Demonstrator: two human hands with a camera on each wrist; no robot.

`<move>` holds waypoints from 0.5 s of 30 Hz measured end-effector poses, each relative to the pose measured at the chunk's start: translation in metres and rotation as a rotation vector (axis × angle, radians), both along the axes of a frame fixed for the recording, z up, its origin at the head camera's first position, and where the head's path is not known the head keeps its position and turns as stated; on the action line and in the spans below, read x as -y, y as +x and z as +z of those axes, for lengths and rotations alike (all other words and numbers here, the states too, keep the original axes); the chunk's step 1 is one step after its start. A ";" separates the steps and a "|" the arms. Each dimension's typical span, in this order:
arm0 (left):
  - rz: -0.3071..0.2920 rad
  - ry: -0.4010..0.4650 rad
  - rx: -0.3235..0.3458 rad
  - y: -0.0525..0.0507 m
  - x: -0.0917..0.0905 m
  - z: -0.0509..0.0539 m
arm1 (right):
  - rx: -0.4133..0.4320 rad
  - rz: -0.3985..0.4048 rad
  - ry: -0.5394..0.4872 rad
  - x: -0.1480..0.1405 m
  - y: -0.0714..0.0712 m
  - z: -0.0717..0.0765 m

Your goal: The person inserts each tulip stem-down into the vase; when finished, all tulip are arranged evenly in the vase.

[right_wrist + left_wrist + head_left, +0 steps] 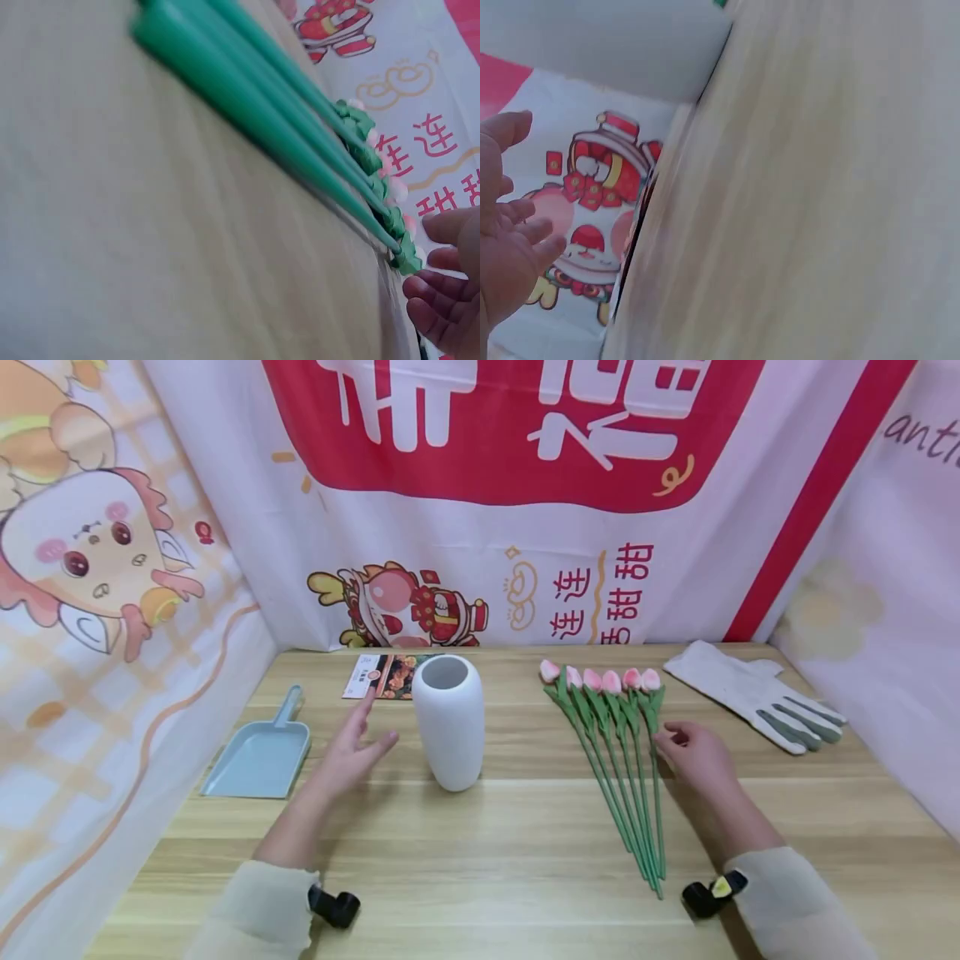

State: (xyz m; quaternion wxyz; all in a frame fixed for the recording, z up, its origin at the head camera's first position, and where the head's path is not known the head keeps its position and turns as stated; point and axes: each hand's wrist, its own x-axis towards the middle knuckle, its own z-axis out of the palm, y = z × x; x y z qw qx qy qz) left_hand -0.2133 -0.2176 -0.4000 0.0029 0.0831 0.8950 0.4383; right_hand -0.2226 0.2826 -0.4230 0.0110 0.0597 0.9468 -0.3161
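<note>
A white vase [453,735] stands upright on the wooden table. To its left, apart from it, my left hand [351,756] is held with fingers extended and nothing in them. The left wrist view shows the vase [600,45] large and cropped above the left hand [514,244]. Right of the vase, several pink artificial tulips [611,682] lie side by side, heads toward the back wall. My right hand [701,760] is beside the rightmost tulip, fingers loosely bent near its upper stem. In the right wrist view, a gap shows between that hand's thumb and fingers.
A light blue dustpan [262,760] lies at the left, handle pointing back. Behind the vase is a printed card [390,677], partly hidden by it. A pair of white and grey gloves [750,689] lies at the back right. Printed cloth [450,527] hangs behind the table.
</note>
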 end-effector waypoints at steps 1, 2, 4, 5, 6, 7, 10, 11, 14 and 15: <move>-0.011 0.076 0.016 0.003 -0.004 -0.002 | 0.018 -0.014 -0.025 0.001 0.002 0.000; -0.021 0.147 0.032 0.005 -0.007 -0.005 | 0.038 -0.023 -0.049 0.002 0.004 -0.001; -0.045 0.256 0.059 0.008 -0.014 -0.010 | 0.074 -0.030 -0.085 0.003 0.007 -0.003; -0.055 0.297 0.071 0.009 -0.017 -0.013 | 0.082 -0.024 -0.087 0.003 0.009 -0.004; -0.061 0.334 0.086 0.010 -0.020 -0.016 | 0.088 -0.018 -0.088 0.004 0.011 -0.005; -0.067 0.364 0.101 0.011 -0.023 -0.019 | 0.094 -0.014 -0.092 0.004 0.013 -0.006; -0.072 0.369 0.145 0.013 -0.030 -0.028 | 0.105 0.003 -0.088 0.005 0.017 -0.008; -0.072 0.363 0.158 0.014 -0.033 -0.031 | 0.105 0.004 -0.083 0.006 0.018 -0.009; -0.079 0.326 0.182 0.017 -0.041 -0.038 | 0.104 0.005 -0.079 0.007 0.021 -0.010; -0.081 0.322 0.188 0.018 -0.044 -0.040 | 0.101 0.004 -0.074 0.007 0.021 -0.010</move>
